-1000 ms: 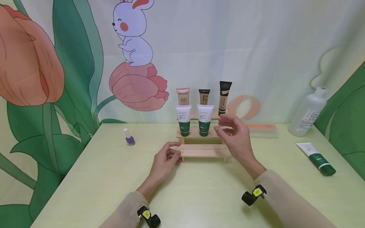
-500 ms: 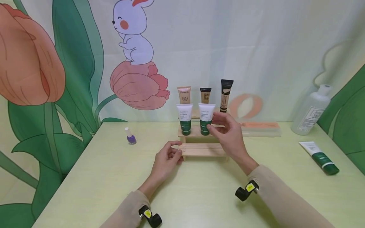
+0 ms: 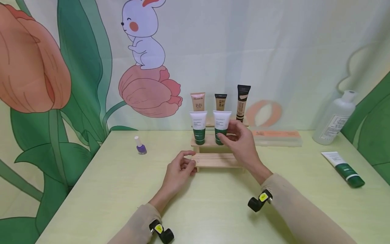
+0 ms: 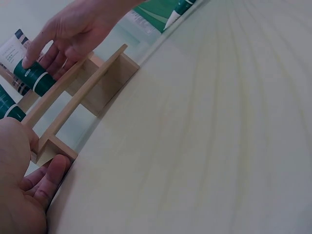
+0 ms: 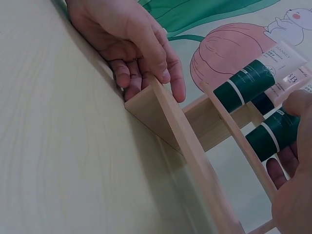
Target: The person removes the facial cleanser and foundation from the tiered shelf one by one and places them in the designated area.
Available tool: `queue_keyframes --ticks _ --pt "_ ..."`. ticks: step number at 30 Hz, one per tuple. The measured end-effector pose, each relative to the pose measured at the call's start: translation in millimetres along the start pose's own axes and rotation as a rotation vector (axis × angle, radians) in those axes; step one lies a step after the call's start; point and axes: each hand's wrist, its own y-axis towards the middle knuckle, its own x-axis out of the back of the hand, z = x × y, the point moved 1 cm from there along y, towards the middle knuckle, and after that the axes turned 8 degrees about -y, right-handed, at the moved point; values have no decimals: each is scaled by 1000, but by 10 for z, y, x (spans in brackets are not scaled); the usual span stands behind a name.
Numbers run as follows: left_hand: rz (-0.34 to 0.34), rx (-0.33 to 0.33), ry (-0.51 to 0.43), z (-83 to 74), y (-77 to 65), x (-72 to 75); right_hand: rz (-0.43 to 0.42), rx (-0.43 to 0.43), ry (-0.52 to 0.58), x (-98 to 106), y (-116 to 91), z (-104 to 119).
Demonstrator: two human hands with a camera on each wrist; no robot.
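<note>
A three-step wooden stand (image 3: 217, 160) is set near the back of the table. My left hand (image 3: 178, 173) grips the left end of its lowest step, thumb in front. With my right hand (image 3: 243, 144) I pinch the lower part of the right white-and-green tube (image 3: 222, 117) on the middle step. In the left wrist view the thumb lies over that tube's green cap (image 4: 41, 80). Left of it stands a matching tube (image 3: 199, 127). On the top step are a pink BB cream tube (image 3: 198, 101), a small black-and-gold tube (image 3: 220, 103) and a taller black-and-beige tube (image 3: 242, 103).
A purple nail polish bottle (image 3: 141, 147) stands at the left. To the right are a flat translucent box (image 3: 277, 140), a large white bottle (image 3: 333, 122) and another white-and-green tube (image 3: 345, 171) lying down. A printed curtain (image 3: 213, 40) hangs behind.
My right hand has moved left from beside the stand's middle step and has taken hold of the right white-and-green tube. The left hand keeps its grip on the stand.
</note>
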Motion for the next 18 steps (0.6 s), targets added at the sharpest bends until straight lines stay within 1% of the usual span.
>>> queue_keyframes --ticks 10,18 --pt "-1 -1 3 -4 -8 8 4 -8 -11 -5 12 18" --pt "0 1 5 4 -1 3 -22 -3 -1 55 -3 51"
